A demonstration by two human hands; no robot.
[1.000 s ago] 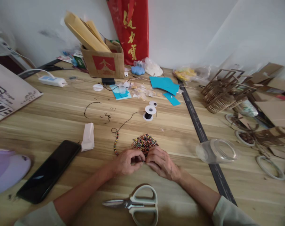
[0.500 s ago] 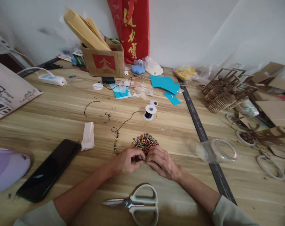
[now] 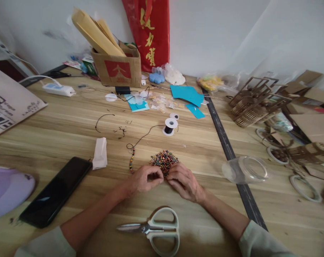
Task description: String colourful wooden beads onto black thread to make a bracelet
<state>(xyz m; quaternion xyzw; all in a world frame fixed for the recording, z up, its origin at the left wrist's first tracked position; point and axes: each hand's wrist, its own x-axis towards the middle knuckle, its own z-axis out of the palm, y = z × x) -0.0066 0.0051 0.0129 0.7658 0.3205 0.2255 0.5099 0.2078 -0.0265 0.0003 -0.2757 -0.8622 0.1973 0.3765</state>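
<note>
Small multicoloured beads (image 3: 164, 159) lie in a heap just beyond my fingertips. My left hand (image 3: 146, 179) is closed in a pinch, thumb against forefinger, at the near left side of the heap. A black cord strung with beads (image 3: 132, 160) runs down behind this hand, and its end seems pinched there. My right hand (image 3: 185, 181) has its fingers bent together at the heap's near right edge; whatever they hold is hidden. Beyond, the cord loops up to a white spool (image 3: 169, 127) wound with black cord. Scissors with pale handles (image 3: 153, 228) lie in front of me.
A black phone (image 3: 56, 192) and a folded white paper (image 3: 99, 153) lie at left. On the right are a clear plastic jar (image 3: 244, 170) on its side and bamboo baskets (image 3: 254, 103). Blue paper (image 3: 187, 94) and a cardboard box (image 3: 117, 69) are at the back.
My fingertips have moved slightly apart, leaving a small gap between the hands. The right hand's fingers are a little more spread over the edge of the bead heap.
</note>
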